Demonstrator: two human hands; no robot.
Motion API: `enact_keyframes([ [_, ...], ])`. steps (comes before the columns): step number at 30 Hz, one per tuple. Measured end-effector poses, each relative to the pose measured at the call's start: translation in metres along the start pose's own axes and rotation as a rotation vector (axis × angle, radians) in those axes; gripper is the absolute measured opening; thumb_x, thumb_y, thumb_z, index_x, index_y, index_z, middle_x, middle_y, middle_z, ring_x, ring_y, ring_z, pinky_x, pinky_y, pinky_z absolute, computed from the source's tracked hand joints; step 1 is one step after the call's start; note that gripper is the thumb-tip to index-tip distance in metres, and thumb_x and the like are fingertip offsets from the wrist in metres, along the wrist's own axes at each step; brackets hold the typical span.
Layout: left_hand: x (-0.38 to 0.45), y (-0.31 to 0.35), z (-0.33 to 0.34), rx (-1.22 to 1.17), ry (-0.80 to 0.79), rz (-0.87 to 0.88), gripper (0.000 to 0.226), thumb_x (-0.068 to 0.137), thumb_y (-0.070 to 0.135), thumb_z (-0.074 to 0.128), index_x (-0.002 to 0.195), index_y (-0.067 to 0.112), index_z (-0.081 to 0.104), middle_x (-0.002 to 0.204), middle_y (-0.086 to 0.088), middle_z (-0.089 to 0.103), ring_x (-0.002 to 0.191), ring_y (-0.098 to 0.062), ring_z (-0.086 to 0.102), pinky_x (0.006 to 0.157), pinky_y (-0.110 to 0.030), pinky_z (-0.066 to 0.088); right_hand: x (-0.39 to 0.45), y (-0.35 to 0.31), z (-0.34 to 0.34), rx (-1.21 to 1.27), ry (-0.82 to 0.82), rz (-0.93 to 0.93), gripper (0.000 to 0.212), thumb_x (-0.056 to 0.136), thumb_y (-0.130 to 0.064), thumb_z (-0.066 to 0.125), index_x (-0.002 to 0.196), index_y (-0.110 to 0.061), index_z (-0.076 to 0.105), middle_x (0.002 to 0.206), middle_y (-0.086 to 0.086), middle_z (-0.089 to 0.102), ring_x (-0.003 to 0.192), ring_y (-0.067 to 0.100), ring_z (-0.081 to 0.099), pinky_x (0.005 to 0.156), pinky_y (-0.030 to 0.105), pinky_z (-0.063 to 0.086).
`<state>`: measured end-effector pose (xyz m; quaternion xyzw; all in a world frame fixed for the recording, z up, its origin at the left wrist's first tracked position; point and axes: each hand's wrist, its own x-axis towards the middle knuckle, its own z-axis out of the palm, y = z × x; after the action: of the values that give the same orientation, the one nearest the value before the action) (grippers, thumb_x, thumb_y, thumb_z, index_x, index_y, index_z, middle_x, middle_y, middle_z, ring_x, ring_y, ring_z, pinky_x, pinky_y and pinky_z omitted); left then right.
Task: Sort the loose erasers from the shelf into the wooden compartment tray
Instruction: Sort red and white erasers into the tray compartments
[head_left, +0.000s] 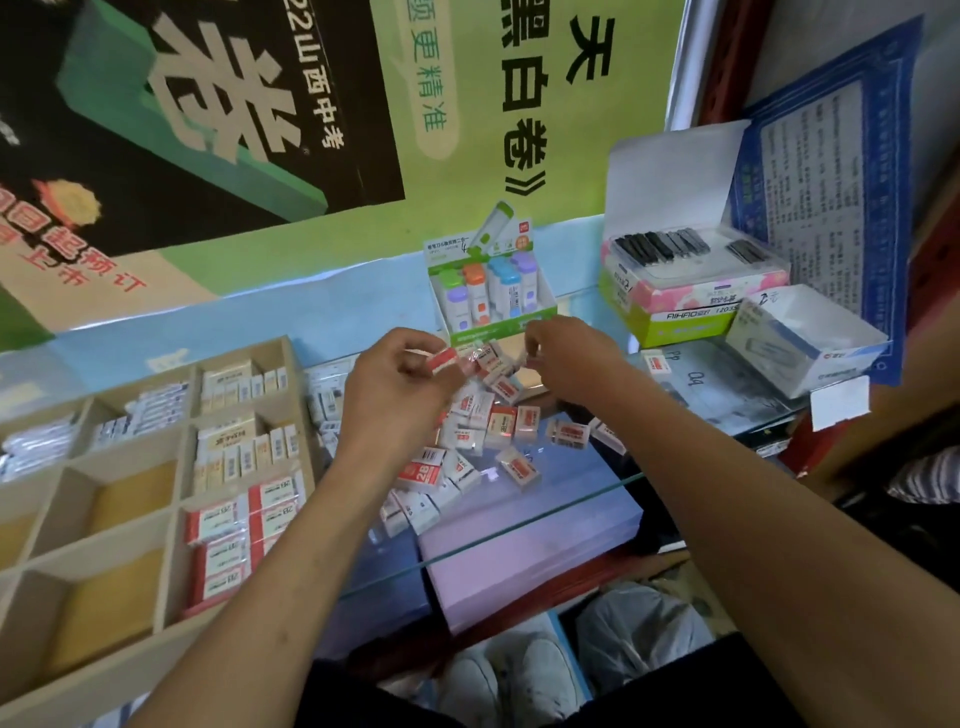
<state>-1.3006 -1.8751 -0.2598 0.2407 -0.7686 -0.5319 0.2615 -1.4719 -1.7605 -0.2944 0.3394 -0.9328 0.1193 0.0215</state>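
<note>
The left hand pinched a red-and-white eraser over the loose pile on the glass shelf, and the right hand pinched another small eraser at the pile's far edge. Just left of the pile, the wooden tray held white erasers in its far compartments and red-banded ones in a near compartment, while several others showed bare bottoms. Behind the hands, a display box held upright coloured tubes.
</note>
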Motion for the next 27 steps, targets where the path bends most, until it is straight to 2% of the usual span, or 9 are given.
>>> enact_keyframes([
  [3,-0.003,0.006,-0.006,-0.043,0.042,0.038,0.022,0.077,0.020,0.081,0.089,0.017,0.063,0.079,0.003,0.067,0.073,-0.012,0.068,0.069,-0.031,0.059,-0.012,0.006,-0.004,0.132,0.094,0.079,0.008,0.090,-0.017,0.061,0.097,-0.014,0.058,0.104,0.010,0.060,0.092,0.026,0.058,0.067,0.029,0.040],
  [5,-0.007,0.010,-0.011,-0.055,0.057,0.047,0.024,0.079,0.020,0.079,0.094,0.018,0.061,0.083,0.003,0.067,0.071,-0.008,0.067,0.058,-0.019,0.053,-0.028,0.000,-0.012,0.369,0.168,0.113,0.019,0.089,-0.019,0.064,0.108,-0.018,0.058,0.101,0.008,0.061,0.088,0.024,0.059,0.069,0.028,0.043],
  [7,-0.013,0.013,-0.017,-0.081,0.049,0.057,0.024,0.083,0.017,0.075,0.102,0.024,0.061,0.089,-0.001,0.068,0.073,-0.014,0.070,0.052,-0.019,0.051,-0.049,-0.015,-0.022,0.661,0.146,0.106,0.035,0.090,-0.022,0.064,0.124,-0.021,0.057,0.094,0.003,0.060,0.083,0.020,0.059,0.070,0.029,0.047],
  [9,-0.025,0.014,-0.024,-0.079,0.044,0.100,0.019,0.086,0.014,0.072,0.100,0.025,0.065,0.090,-0.004,0.068,0.069,-0.013,0.070,0.052,-0.019,0.052,-0.069,-0.033,-0.032,0.836,0.072,0.075,0.036,0.091,-0.024,0.064,0.126,-0.023,0.059,0.086,-0.001,0.061,0.077,0.018,0.061,0.069,0.032,0.051],
  [12,-0.048,0.006,-0.038,-0.042,0.063,0.137,0.016,0.082,0.011,0.075,0.084,0.026,0.070,0.085,-0.006,0.069,0.066,-0.006,0.065,0.059,-0.018,0.053,-0.089,-0.058,-0.043,0.900,-0.013,0.052,0.029,0.086,-0.027,0.069,0.114,-0.025,0.061,0.093,0.003,0.066,0.077,0.022,0.065,0.064,0.032,0.053],
  [16,-0.074,-0.013,-0.070,-0.013,0.090,0.105,0.016,0.078,0.012,0.079,0.079,0.026,0.072,0.072,0.000,0.071,0.071,-0.018,0.067,0.069,-0.029,0.055,-0.108,-0.092,-0.044,0.952,-0.131,0.030,0.037,0.077,-0.024,0.079,0.104,-0.015,0.055,0.093,0.008,0.065,0.067,0.016,0.060,0.055,0.028,0.052],
  [20,-0.096,-0.025,-0.114,0.069,0.203,0.055,0.019,0.078,0.010,0.078,0.074,0.026,0.069,0.057,0.008,0.064,0.055,-0.001,0.058,0.056,-0.013,0.044,-0.117,-0.121,-0.041,0.984,-0.164,-0.045,0.034,0.072,-0.022,0.083,0.089,-0.013,0.055,0.067,0.004,0.066,0.056,0.018,0.066,0.062,0.037,0.058],
  [23,-0.100,-0.036,-0.150,0.159,0.277,-0.048,0.015,0.077,0.014,0.080,0.074,0.025,0.069,0.063,0.010,0.068,0.060,0.000,0.063,0.059,-0.014,0.046,-0.119,-0.141,-0.034,1.011,-0.187,-0.060,0.028,0.076,-0.016,0.079,0.087,-0.011,0.054,0.055,-0.002,0.062,0.056,0.020,0.067,0.064,0.038,0.058],
  [27,-0.090,-0.047,-0.176,0.267,0.280,-0.134,0.013,0.076,0.019,0.081,0.072,0.025,0.070,0.077,0.006,0.072,0.074,-0.008,0.067,0.063,-0.020,0.046,-0.121,-0.164,-0.027,1.006,-0.228,-0.087,0.024,0.080,-0.014,0.075,0.097,-0.013,0.058,0.068,0.009,0.069,0.056,0.015,0.067,0.058,0.030,0.058],
])
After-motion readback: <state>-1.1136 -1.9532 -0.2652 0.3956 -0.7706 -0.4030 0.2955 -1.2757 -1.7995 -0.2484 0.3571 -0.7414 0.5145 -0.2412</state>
